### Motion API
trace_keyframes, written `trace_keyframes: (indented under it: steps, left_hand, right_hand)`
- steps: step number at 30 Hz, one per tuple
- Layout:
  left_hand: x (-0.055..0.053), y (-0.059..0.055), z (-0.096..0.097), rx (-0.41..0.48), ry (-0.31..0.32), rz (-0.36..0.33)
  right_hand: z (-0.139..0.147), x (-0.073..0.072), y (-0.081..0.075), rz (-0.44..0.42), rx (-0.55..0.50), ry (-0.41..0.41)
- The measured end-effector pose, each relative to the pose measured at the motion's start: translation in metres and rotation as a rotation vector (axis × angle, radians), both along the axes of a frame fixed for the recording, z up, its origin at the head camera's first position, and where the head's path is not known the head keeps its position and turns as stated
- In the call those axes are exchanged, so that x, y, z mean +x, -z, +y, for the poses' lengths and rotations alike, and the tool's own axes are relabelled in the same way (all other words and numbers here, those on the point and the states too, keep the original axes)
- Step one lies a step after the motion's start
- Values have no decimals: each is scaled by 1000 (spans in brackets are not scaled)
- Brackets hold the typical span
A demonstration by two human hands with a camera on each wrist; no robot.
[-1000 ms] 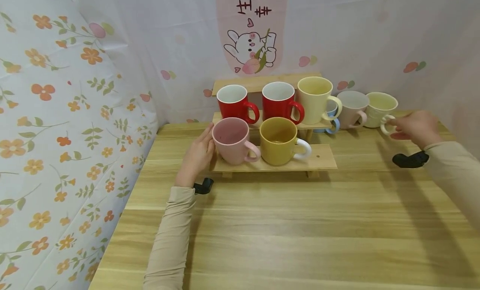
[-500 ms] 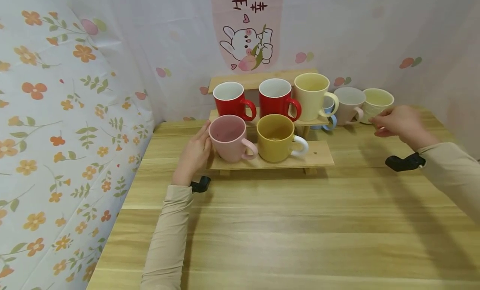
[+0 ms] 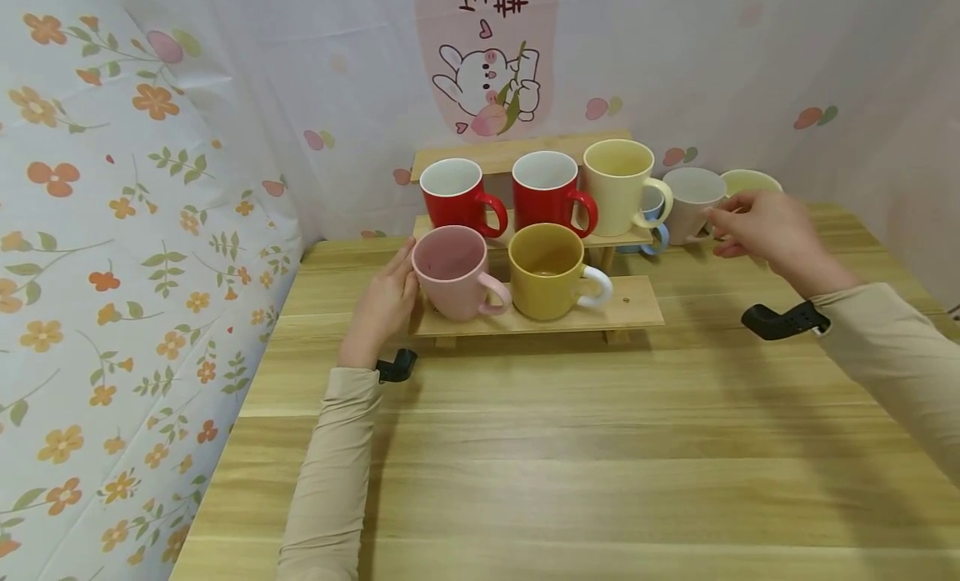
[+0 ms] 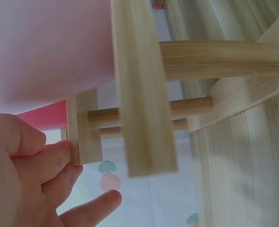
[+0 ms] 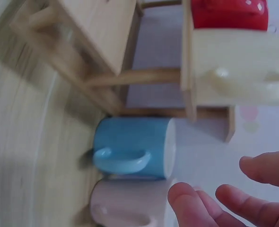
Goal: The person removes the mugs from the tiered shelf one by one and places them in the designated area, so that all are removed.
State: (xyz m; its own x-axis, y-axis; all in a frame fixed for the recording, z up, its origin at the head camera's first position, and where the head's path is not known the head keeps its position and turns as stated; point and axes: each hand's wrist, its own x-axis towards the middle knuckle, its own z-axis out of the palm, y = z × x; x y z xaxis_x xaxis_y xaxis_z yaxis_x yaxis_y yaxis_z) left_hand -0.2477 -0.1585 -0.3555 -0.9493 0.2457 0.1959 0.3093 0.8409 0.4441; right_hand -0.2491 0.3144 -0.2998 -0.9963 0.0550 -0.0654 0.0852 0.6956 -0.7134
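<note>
Your left hand (image 3: 381, 302) is touching the wooden rack's (image 3: 637, 308) left end, fingers relaxed, beside the pink mug (image 3: 450, 281). Your right hand (image 3: 768, 227) is hovering, fingers loosely parted, near the greyish-pink mug (image 3: 686, 214) on the desk (image 3: 562, 448); contact unclear. Blue mug (image 5: 130, 142) and light green mug (image 3: 750, 179) are flanking it. Upright mustard mug (image 3: 546, 281), 2 white-lined red mugs (image 3: 453, 207), 1 cream mug (image 3: 617, 206) are sitting on the rack.

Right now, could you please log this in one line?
left hand: touching rack, beside pink mug; right hand: empty, near pale-pink mug; mustard mug: on rack
</note>
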Motion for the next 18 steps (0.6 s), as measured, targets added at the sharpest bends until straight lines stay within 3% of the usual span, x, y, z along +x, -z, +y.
trace_keyframes:
  steps: [10,18]
  left_hand:
    - [0,0,0,-12,5,14]
    - [0,0,0,-13,3,14]
  right_hand:
    - [-24,1,-15,78,-74,-14]
    - [-40,-2,-29,77,-62,-4]
